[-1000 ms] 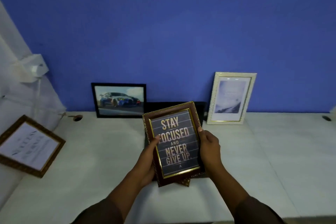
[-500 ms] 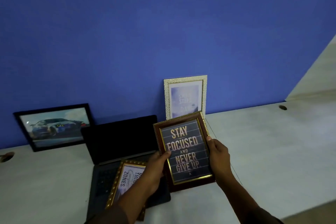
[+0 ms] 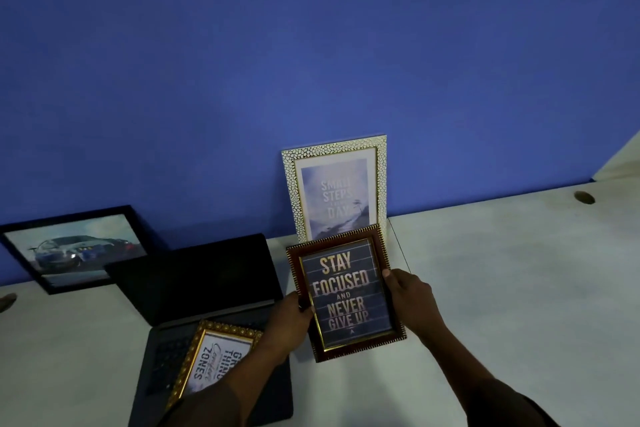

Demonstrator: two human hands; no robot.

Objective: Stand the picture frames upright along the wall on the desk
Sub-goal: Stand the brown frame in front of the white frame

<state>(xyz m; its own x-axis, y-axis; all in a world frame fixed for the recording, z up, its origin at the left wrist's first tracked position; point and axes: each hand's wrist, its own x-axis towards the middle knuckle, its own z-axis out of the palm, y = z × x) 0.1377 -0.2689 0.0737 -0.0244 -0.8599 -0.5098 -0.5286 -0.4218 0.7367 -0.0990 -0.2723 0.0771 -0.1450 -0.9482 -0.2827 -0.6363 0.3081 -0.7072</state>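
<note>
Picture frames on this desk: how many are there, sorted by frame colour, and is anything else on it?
Black frame: 1, car picture, leaning on the wall
White pebbled frame: 1, standing at the wall
Brown frame: 1, held by left hand and right hand
Gold frame: 1, lying on the laptop
Laptop: 1, open
Total: 5 things, 4 frames

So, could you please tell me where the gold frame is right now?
The gold frame lies flat on the laptop keyboard, lower left in the head view, partly hidden behind the left forearm.
</note>
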